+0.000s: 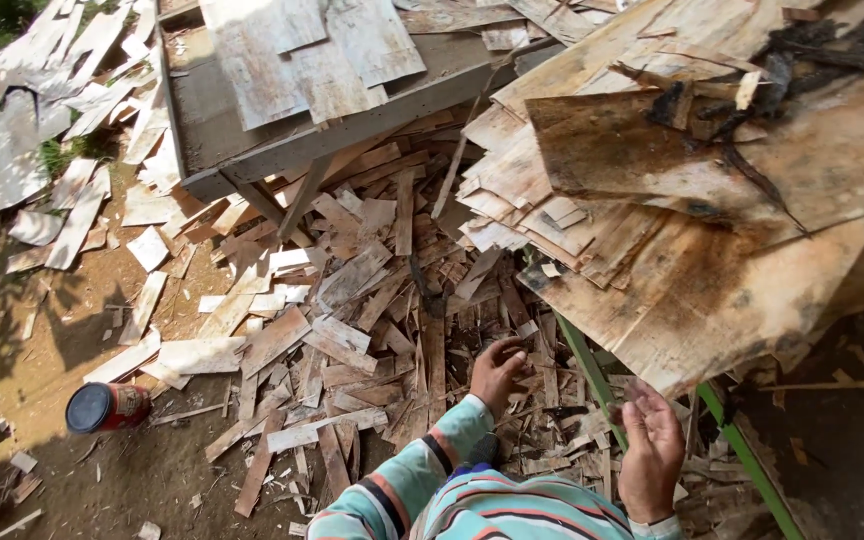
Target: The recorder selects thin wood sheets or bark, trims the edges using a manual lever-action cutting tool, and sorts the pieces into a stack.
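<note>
**Under the edge of the veneer stack: hands over the scraps**

Just below the front edge of the big veneer stack [712, 270], both my hands are up in the air over the scrap pile [352, 330]. There's only the head view, so here goes.

My left hand [497, 372] is down and left of the stack's overhanging corner, with the fingers curled in toward the palm. There might be a sliver pinched in there, but I honestly can't tell from this angle. My right hand [652, 450] is right under that same corner, palm up and fingers spread loose with nothing in them. It's a bit blurry.

A green leg [592, 375] of the stand under the stack runs down between my two hands. The scrap pile spreads out on the dirt to the left of the stack, all thin strips and broken bits lying every which way, and the closest pieces are right under my left hand.

Further left of the stack there's a grey table [352, 130] with a few pale sheets on it. Way off to the lower left, a red can with a blue lid [104, 407] lies on its side in the dirt. The top of the stack has some black, charred-looking bits [782, 70].

My read is that I'm between grabs, sorting through the offcuts. These strips are thin and splintery, so any pick here calls for a light pinch on an edge.
</note>
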